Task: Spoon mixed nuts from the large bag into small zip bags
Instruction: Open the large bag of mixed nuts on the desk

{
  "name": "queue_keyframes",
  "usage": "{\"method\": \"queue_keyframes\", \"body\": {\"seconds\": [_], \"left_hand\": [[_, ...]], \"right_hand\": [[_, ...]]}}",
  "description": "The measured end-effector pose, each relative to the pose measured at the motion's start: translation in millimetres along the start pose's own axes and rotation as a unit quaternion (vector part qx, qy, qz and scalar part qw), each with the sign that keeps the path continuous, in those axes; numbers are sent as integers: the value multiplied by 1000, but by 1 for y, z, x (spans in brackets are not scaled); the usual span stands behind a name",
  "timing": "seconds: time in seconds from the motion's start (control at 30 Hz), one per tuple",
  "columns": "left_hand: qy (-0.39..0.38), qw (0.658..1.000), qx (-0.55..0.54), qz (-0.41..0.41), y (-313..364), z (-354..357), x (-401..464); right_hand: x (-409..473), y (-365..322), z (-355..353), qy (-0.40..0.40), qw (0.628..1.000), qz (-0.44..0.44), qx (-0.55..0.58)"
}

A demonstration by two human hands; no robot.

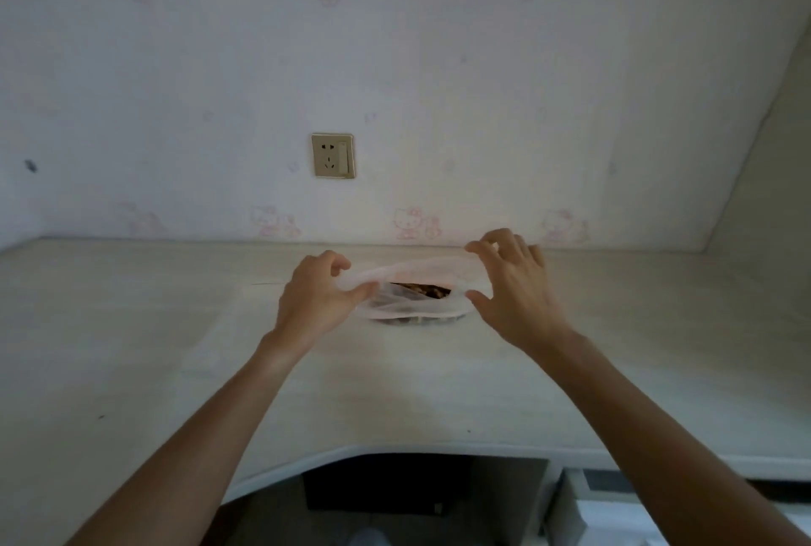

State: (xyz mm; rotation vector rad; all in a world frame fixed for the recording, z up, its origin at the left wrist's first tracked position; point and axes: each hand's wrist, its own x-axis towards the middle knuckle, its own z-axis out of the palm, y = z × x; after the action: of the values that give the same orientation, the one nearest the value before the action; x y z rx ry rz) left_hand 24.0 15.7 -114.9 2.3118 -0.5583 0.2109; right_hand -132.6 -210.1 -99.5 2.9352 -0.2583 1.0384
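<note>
Nearest me, both forearms reach up from six o'clock across the pale table [131,326]. At centre, the left hand [316,299] pinches the left edge of the plastic bag [417,308], thumb and fingers closed on the film. The right hand [513,286], at about three o'clock of the bag, has its grip part open, fingertips touching the upper lip and thumb near the lower one; I cannot tell whether it truly holds. The bag lies on the table, mouth spread, brown nuts [428,290] showing inside. Beyond, at twelve o'clock, a wall socket [333,155]. I judge the step to be opening the bag. No spoon or small bags are in view; the next move calls for fetching them while keeping the mouth open.
</note>
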Motion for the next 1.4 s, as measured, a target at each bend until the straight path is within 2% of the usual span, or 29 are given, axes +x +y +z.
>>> {"method": "queue_keyframes", "body": {"seconds": [0.07, 0.17, 0.27, 0.37, 0.47, 0.57, 0.7, 0.73, 0.8, 0.87, 0.97, 1.03, 1.1, 1.17, 1.23, 1.4], "left_hand": [[-21, 993, -100, -59, 3, 0, 3], [-49, 954, -268, -127, 1, -1, 4], [-122, 896, -387, -181, -2, -2, 5], [-135, 860, -445, -212, -1, -1, 8], [-162, 810, -511, -238, -2, -1, 12], [-216, 736, -586, -261, -3, -1, 14], [-217, 618, -698, -288, -7, 2, 18], [-216, 600, -714, -289, -8, 3, 18], [-221, 591, -721, -285, -8, 7, 18], [-223, 606, -710, -281, -6, 13, 17], [-212, 671, -663, -257, -4, 17, 17], [-212, 715, -626, -228, -5, 16, 18], [-213, 748, -595, -204, -7, 14, 18], [-214, 750, -592, -204, -6, 12, 19], [-221, 734, -603, -220, -4, 11, 20], [-222, 685, -638, -272, 0, 10, 25]], "right_hand": [[0, 8, -3, -7, 999, 36, -31], [-1, 21, 5, -61, 989, 132, -1], [1, 29, 14, -64, 956, 244, 148], [3, 31, 22, -38, 906, 314, 283], [3, 28, 30, -29, 802, 386, 454], [3, 29, 35, -48, 690, 423, 585], [3, 32, 35, -14, 500, 437, 747], [4, 32, 35, -3, 459, 437, 774], [5, 29, 35, 2, 405, 434, 805], [6, 26, 35, 2, 373, 425, 825], [6, 21, 37, 1, 357, 403, 843], [7, 20, 37, -19, 376, 383, 844], [6, 23, 40, -52, 411, 356, 838], [3, 26, 42, -85, 453, 331, 824], [1, 28, 44, -108, 487, 303, 812], [-1, 36, 49, -136, 530, 290, 785]]}}
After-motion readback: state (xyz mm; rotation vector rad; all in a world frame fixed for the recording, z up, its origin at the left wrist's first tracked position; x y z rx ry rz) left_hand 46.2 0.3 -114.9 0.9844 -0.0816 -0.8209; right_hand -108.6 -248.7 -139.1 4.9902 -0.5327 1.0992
